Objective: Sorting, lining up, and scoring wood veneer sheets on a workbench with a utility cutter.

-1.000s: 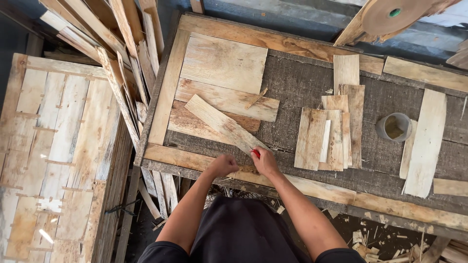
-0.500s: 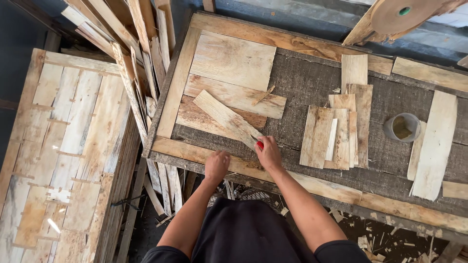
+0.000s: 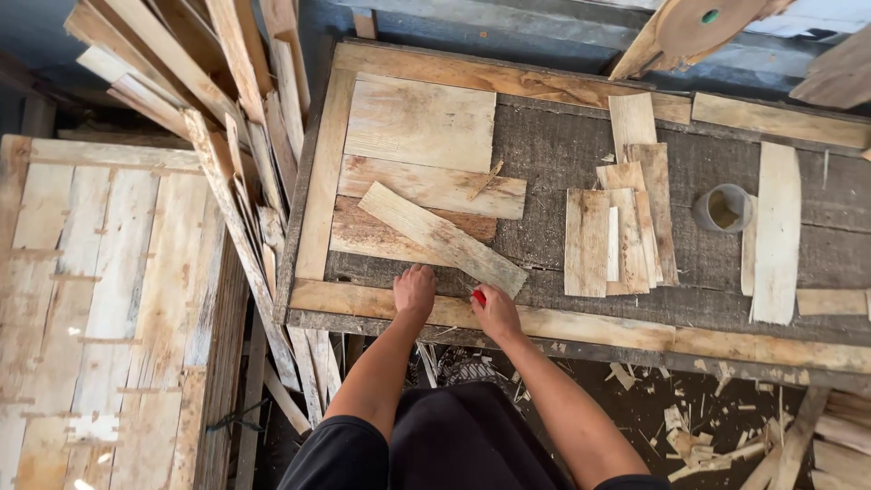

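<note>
Resting on the counter's front rail, left hand lies flat, empty; right hand pinches something small and red. Slanted plank just beyond looks light, stiff, splintery; grip its long edges.

Both forearms are bare from the elbow down. The left hand and right hand wear no gloves or rings. Dark short sleeves and a dark garment cover the upper arms and torso.

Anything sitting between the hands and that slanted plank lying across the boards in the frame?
Nothing visible. The left hand and right hand rest by the near frame rail; the slanted plank lies just beyond them, on top.
</note>
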